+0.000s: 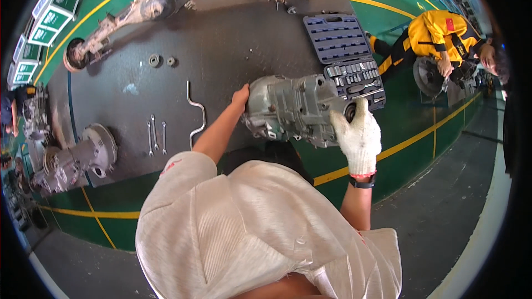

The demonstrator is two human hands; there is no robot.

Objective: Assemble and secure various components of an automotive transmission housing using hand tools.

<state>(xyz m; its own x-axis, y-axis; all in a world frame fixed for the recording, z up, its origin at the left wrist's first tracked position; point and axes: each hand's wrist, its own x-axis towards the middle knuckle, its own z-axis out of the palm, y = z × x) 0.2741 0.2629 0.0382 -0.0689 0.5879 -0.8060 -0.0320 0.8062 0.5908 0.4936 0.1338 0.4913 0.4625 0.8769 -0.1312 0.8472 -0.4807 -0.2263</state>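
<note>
A grey metal gearbox [293, 105] lies lengthwise along the near edge of the dark workbench, in front of my body. My bare left hand [240, 99] grips its wide left end, with the fingers partly hidden behind the casing. At the narrower right end, my right hand [359, 135], in a white knitted glove, holds the casing. Its thumb and fingers sit on either side of a round dark opening [349, 112]. Just beyond that end is a socket set [354, 80] in its case, with the blue-grey lid [337, 37] laid open.
A rusty axle [160, 5] spans the bench's far side. Two small rings [155, 60] lie nearer, with several wrenches [155, 133] and a bent bar [195, 111] left of me. Another gearbox [77, 160] stands left. A person in yellow [443, 33] handles a metal housing at right.
</note>
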